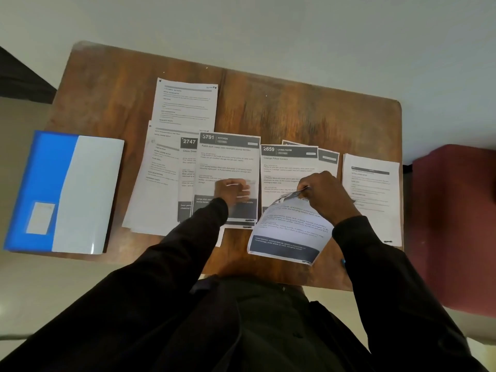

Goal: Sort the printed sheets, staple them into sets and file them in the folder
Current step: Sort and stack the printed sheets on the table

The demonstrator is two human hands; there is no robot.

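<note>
Loose sheet pinched at top by R hand, curled; L hand pressed flat on 3791 sheet. Risk: crease from pinch, misfile onto wrong pile.

Dim and soft throughout, under even indoor light with only faint shadows on the surface. Glints in a thin white streak on the folder at the surface's left end. Smears the left hand at the surface's middle into a ghosted blur. Leaves the sheets' large numbers legible, small print lost to softness. Bows the surface's edges through wide-angle distortion. Sinks the sleeves below the surface's near edge into flat black.
</note>
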